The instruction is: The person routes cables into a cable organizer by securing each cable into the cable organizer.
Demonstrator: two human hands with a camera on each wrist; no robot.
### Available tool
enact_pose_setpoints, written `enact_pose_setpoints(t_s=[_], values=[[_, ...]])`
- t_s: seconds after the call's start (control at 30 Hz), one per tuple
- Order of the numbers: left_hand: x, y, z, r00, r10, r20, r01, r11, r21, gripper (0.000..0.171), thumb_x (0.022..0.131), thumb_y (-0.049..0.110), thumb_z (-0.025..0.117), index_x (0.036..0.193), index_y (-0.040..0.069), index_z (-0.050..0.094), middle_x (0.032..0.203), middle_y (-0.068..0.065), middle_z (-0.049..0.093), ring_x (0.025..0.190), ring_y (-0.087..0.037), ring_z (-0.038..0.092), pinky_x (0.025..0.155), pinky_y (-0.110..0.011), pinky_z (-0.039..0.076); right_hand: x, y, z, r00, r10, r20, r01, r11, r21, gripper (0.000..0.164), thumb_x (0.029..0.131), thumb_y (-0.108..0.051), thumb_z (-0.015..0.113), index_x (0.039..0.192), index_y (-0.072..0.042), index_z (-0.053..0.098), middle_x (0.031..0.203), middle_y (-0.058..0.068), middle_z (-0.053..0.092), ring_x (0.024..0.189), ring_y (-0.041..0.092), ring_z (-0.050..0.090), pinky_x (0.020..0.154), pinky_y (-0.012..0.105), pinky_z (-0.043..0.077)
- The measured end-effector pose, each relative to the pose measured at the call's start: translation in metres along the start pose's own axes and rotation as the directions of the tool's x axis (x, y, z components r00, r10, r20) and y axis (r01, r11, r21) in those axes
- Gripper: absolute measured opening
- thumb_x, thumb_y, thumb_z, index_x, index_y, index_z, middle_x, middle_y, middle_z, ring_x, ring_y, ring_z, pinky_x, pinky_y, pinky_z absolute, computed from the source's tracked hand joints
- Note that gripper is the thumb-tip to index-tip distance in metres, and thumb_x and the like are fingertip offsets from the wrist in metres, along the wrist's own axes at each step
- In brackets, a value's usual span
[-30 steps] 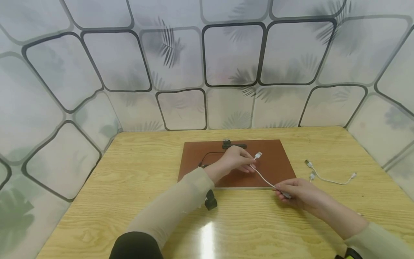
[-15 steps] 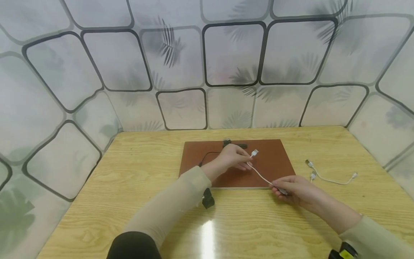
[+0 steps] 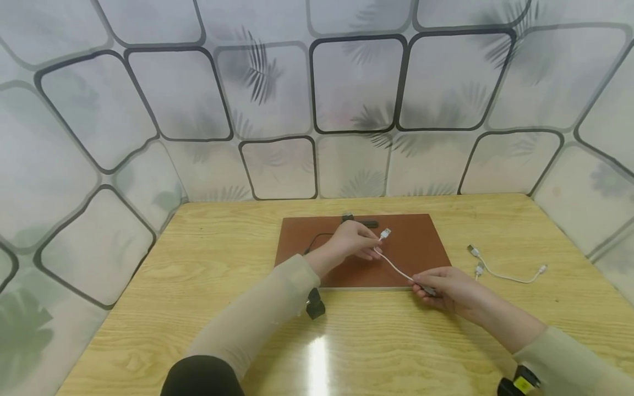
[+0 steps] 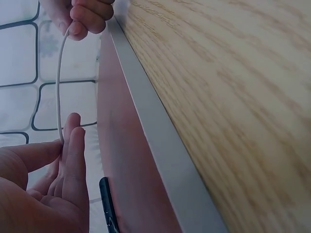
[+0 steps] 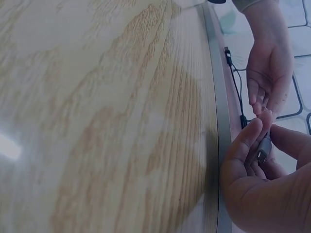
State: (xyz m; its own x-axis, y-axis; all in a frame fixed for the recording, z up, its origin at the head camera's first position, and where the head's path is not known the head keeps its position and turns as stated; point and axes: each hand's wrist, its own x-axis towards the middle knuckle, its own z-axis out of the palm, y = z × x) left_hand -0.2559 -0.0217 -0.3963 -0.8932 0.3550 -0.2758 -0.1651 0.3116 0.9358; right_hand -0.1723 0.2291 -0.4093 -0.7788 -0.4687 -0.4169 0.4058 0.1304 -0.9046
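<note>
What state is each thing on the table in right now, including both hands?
Left hand: pinches the white cable near one plug.
Right hand: grips the white cable's other plug.
White cable: held between both hands, over the brown board.
Black cable: lies on the board.
Second white cable: lies loose on the table.

The short cable [image 3: 393,265] held between the left hand [image 3: 353,240] and right hand [image 3: 446,286] is white, with a silvery grey plug [image 5: 263,148] at the right hand's end. Under them the mat [image 3: 421,247] is reddish brown with a pale grey edge. A black cable [image 3: 319,237] lies on the mat toward its far-left corner. The table [image 3: 198,264] is yellow wood with darker grain. Near its right edge lies another white cable [image 3: 505,274]. Both sleeves [image 3: 257,313] are beige. The walls [image 3: 148,110] are whitish with black rounded-square outlines and grey leaf prints
</note>
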Motion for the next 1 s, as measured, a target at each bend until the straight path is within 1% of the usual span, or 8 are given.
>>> enact_pose_setpoints(t_s=[0.3,0.5,0.67,0.87,1.0], values=[[-0.002,-0.003,-0.004,1.0,0.005,0.013,-0.005,1.0,-0.008,0.021,0.103,0.004,0.069,0.114,-0.011,0.076,0.105,-0.027,0.08,0.075,-0.019,0.08,0.071,-0.03,0.068,0.005,-0.002,0.0,1.0,0.016,0.0,-0.016,1.0,0.002,0.024,0.111,-0.015,0.057,0.108,-0.004,0.078,0.091,-0.006,0.076,0.078,0.001,0.068,0.075,0.017,0.061],[-0.001,-0.004,-0.006,1.0,0.0,0.008,0.0,1.0,-0.018,0.02,0.103,0.003,0.068,0.114,-0.012,0.076,0.105,-0.028,0.079,0.07,-0.013,0.077,0.07,-0.029,0.067,0.007,-0.003,0.0,1.0,0.029,-0.011,-0.029,0.999,0.014,0.024,0.111,-0.014,0.056,0.11,-0.002,0.077,0.09,-0.006,0.077,0.078,0.001,0.069,0.074,0.017,0.062],[0.0,-0.004,-0.007,1.0,-0.002,0.002,0.002,1.0,-0.012,0.021,0.103,0.004,0.069,0.114,-0.012,0.076,0.105,-0.028,0.079,0.074,-0.017,0.08,0.072,-0.03,0.068,0.007,-0.004,0.001,1.0,0.029,-0.001,-0.029,1.0,0.008,0.025,0.111,-0.014,0.057,0.113,0.0,0.076,0.091,-0.005,0.077,0.079,0.001,0.069,0.075,0.017,0.062],[-0.001,-0.003,-0.01,1.0,-0.001,-0.004,0.001,1.0,-0.011,0.02,0.102,0.003,0.069,0.114,-0.012,0.076,0.105,-0.028,0.079,0.072,-0.016,0.079,0.072,-0.03,0.068,0.009,-0.007,0.004,1.0,0.02,0.001,-0.02,1.0,-0.004,0.025,0.111,-0.014,0.057,0.112,0.001,0.076,0.09,-0.005,0.077,0.078,0.001,0.07,0.076,0.017,0.062],[-0.002,-0.002,-0.012,1.0,0.002,-0.005,-0.002,1.0,0.001,0.02,0.102,0.003,0.069,0.114,-0.011,0.076,0.106,-0.028,0.079,0.079,-0.023,0.082,0.073,-0.031,0.068,0.011,-0.008,0.005,1.0,0.019,-0.005,-0.019,1.0,-0.019,0.025,0.111,-0.014,0.056,0.112,0.002,0.076,0.088,-0.005,0.077,0.077,0.0,0.069,0.075,0.016,0.062]])
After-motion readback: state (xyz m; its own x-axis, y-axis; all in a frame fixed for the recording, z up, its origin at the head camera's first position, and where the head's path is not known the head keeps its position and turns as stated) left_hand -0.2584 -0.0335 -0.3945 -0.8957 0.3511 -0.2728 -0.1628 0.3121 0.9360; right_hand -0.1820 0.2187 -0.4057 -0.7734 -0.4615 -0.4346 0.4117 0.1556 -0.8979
